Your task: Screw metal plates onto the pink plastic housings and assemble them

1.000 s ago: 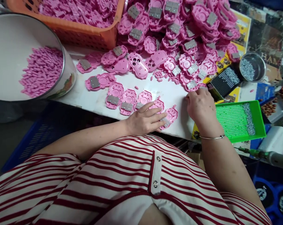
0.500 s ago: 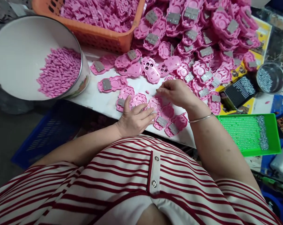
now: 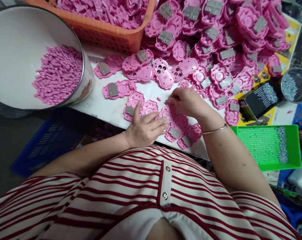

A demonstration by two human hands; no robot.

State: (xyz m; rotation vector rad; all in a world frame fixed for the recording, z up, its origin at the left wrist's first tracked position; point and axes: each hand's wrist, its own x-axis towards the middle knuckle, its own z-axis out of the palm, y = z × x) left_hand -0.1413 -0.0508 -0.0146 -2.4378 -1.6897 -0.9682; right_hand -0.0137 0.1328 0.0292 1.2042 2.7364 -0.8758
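My left hand (image 3: 147, 130) lies with its fingers spread over pink plastic shells near the table's front edge, its fingertips on a shell (image 3: 168, 113). Just above that shell is my right hand (image 3: 184, 101), thumb and fingers pinched together; whatever is between the fingertips is too small to make out. A tiny pink piece (image 3: 158, 98) lies on the white surface left of the right fingertips. More open shells with grey metal plates, such as one shell (image 3: 174, 132) and another shell (image 3: 190, 136), sit beside my hands. Small pink pieces (image 3: 187, 84) are scattered behind my right hand.
A white bucket (image 3: 87, 78) of pink parts stands at the left, an orange basket (image 3: 103, 31) behind. Pink shells (image 3: 215, 36) are heaped at the back. To the right are a black tray (image 3: 255, 103), a metal bowl (image 3: 297, 85) and a green tray (image 3: 258, 145) with screws.
The view has shifted slightly. My right hand has moved down a little toward the shell by the left fingertips, still pinched. My left hand stays on the shells.
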